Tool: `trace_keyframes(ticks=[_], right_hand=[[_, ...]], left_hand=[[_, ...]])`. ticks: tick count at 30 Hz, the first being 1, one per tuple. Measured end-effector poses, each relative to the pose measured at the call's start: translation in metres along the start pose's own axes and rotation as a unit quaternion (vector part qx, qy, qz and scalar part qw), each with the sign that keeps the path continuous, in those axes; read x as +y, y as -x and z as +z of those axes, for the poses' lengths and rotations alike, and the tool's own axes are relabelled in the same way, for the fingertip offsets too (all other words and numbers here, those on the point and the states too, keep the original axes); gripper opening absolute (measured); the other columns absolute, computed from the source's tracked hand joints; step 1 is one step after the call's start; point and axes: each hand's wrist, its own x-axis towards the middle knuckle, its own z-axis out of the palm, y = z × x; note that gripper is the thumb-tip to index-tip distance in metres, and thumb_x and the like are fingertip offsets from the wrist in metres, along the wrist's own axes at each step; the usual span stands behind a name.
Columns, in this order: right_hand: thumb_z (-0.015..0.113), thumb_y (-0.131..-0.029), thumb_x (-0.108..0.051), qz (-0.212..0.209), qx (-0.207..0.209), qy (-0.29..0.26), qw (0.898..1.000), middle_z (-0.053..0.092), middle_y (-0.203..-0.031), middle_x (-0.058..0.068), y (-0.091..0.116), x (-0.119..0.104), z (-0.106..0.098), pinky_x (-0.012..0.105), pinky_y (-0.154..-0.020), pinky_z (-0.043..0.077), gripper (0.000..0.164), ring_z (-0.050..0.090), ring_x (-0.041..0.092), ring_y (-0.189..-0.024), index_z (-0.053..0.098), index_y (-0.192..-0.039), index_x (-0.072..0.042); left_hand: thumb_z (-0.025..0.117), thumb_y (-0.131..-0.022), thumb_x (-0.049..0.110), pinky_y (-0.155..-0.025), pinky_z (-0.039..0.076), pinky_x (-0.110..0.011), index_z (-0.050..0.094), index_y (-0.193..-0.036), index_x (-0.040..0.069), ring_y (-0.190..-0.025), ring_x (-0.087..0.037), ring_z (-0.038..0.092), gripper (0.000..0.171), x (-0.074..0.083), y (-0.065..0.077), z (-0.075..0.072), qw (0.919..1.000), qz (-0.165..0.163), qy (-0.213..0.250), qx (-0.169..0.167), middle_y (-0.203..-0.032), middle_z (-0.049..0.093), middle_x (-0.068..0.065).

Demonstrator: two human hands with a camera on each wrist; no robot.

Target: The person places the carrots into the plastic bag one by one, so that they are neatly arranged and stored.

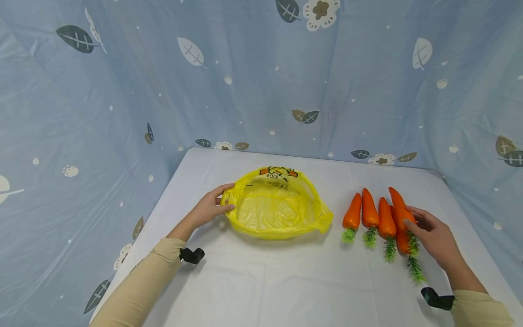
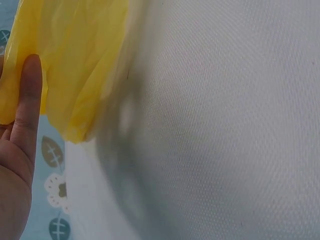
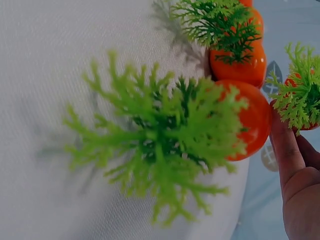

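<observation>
In the head view, your left hand [image 1: 207,210] pinches the left edge of a yellow plastic bag [image 1: 278,233], which sits mouth wide on the white tabletop [image 1: 261,281], with cartoon printing [image 1: 278,172] along its far side. To the right, your right hand [image 1: 436,234] grips an orange carrot [image 1: 399,204] near its leafy end, over a second carrot [image 1: 403,244] that lies partly hidden beneath it. Three more carrots [image 1: 370,213] rest in a row between the bag and that pair, tips pointing away from you and green tops toward you. A blue patterned curtain [image 1: 245,81] hangs behind. In the left wrist view, your hand appears at the left edge, one digit lying along the bright yellow film, the pale surface filling the rest. In the right wrist view, blurred green fronds [image 3: 155,132] dominate the foreground, while at the right edge your digits meet the gripped carrot, itself largely screened by its own leaves.
</observation>
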Motion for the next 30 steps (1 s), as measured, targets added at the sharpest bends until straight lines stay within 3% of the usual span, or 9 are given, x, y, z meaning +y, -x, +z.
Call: trace_keyframes(ticks=[30], right_hand=[[0.057, -0.104, -0.042, -0.04, -0.008, 0.006, 0.999, 0.051, -0.141, 0.03, 0.007, -0.012, 0.015, 0.007, -0.07, 0.046, 0.063, 0.052, 0.041, -0.114, 0.045, -0.151, -0.002]], left_hand=[[0.076, -0.094, 0.023, -0.089, 0.058, -0.038, 0.039, -0.157, 0.019, -0.129, -0.039, 0.056, 0.074, 0.0, 0.0, 0.002, 1.0, 0.002, 0.004, -0.004, -0.162, 0.032, -0.011]])
